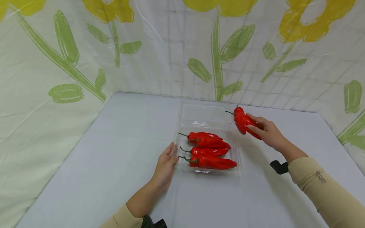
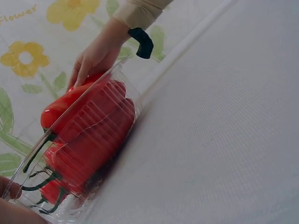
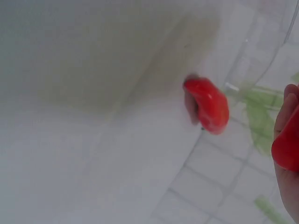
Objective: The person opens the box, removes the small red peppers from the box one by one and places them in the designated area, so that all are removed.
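My right hand [image 1: 269, 131] grips a long red pepper [image 1: 243, 123], held to the right of a clear plastic box [image 1: 239, 161]. Another red pepper [image 3: 211, 106] lies on the table beyond it, mostly hidden behind the held one in the head view. Inside the box several red peppers [image 1: 218, 162] lie side by side, their green stems pointing left. With thumb and fingers, my left hand [image 1: 165, 164] pinches the left rim of the box. In the left wrist view, peppers [image 2: 88, 149] show through the clear wall.
The box's hinged lid [image 1: 202, 114] lies folded back flat on the far side, close to the table's back edge. Under everything is a white table [image 1: 114, 152]. A flower-printed sheet [image 1: 159, 53] hangs right behind it and along the sides.
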Available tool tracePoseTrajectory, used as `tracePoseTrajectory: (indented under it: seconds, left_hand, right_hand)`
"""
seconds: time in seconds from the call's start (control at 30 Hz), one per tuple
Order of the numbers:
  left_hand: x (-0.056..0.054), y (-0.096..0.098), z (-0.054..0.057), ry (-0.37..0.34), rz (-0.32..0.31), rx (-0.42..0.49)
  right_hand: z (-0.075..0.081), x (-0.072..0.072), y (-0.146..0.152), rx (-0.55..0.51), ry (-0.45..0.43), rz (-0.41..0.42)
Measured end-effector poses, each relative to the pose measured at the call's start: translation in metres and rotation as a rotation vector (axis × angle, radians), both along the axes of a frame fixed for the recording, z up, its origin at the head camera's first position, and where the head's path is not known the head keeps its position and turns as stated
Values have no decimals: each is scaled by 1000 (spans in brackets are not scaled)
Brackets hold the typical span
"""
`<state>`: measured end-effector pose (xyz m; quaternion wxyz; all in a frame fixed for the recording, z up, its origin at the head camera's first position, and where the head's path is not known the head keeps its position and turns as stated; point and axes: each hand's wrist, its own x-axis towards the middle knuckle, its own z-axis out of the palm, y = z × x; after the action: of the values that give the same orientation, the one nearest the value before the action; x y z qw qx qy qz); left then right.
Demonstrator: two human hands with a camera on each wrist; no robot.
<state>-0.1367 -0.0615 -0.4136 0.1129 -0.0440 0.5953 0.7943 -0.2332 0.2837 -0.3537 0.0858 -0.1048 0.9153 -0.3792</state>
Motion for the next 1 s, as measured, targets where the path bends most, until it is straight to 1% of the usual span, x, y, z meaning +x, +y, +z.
tracePoseTrajectory:
  seconds: [0.17,0.33,0.5,0.7,0.87,1.0]
  left_hand:
    - [1,0,1,3,-3,1]
    - [2,-1,3,18,-8,3]
    - [3,-1,4,22,-5,3]
    - [1,-1,2,2,-3,3]
    - [2,-1,2,-3,-4,6]
    - [3,-2,3,5,-9,10]
  right_hand:
    - [-4,-7,12,18,-12,-52]
    - [-9,-13,20,37,4,-104]
    - [-13,-18,25,27,-5,-162]
    - [-20,-26,34,-23,-47,-264]
    - [-28,-32,45,-98,-36,-344]
    - [-34,-37,53,-140,-47,-411]
